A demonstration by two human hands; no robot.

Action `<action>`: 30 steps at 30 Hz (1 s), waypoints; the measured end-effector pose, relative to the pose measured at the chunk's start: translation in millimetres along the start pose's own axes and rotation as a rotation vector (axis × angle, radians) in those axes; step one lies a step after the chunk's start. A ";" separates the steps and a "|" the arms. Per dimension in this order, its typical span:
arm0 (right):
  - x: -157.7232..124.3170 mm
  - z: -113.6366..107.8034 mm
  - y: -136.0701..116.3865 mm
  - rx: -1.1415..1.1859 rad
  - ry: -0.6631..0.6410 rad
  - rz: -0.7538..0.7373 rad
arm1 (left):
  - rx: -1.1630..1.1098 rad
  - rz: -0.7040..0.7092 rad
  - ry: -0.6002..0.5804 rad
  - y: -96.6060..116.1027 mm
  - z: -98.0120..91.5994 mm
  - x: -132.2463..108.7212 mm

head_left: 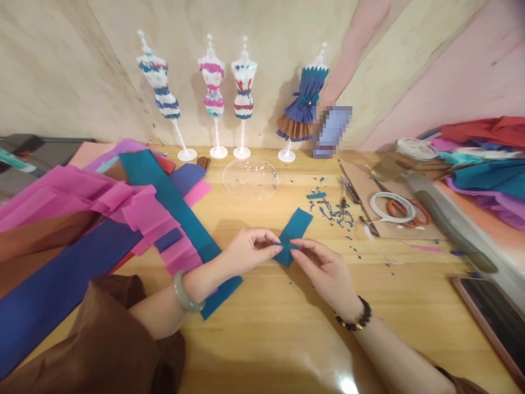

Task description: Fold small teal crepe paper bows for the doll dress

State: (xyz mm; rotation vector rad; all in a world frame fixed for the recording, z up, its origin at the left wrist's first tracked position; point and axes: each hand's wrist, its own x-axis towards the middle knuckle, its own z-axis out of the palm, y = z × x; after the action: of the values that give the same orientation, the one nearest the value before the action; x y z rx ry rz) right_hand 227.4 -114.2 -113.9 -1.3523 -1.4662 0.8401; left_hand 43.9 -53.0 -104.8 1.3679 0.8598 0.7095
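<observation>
Between my two hands is a small narrow teal paper strip [286,246]. My left hand [252,250] pinches its left end between thumb and fingertips. At the other end, the thumb and fingers of my right hand [328,271] are closed on it. Directly below lies a wider teal paper rectangle [298,223] on the wooden table, slanting up to the right. Under my left forearm runs a long teal paper strip [164,191]. Small teal scraps [336,213] are scattered beyond my right hand.
Three white mini mannequins [244,82] with painted bands and a dressed mannequin [307,104] stand along the wall. A clear round dish [250,179] holds tiny beads. Pink crepe paper [123,202] is heaped left; tape rolls [392,207], a craft knife [350,189] and a phone [492,312] lie right.
</observation>
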 end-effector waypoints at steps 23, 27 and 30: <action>1.8 -3.3 0.1 0.043 0.011 0.018 | 0.039 0.013 0.014 -1.5 -1.8 0.9; 2.9 -4.0 -0.1 0.096 0.008 0.095 | 0.062 0.035 0.011 -0.4 -2.1 -0.5; 3.3 -4.4 -0.1 0.111 0.006 0.103 | 0.077 0.043 0.004 0.8 -2.0 -1.8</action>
State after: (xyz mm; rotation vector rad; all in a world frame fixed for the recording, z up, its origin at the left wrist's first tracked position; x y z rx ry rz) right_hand 231.7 -111.4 -111.7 -1.3550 -1.3342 0.9686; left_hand 41.3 -53.4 -103.8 1.4574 0.8705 0.7182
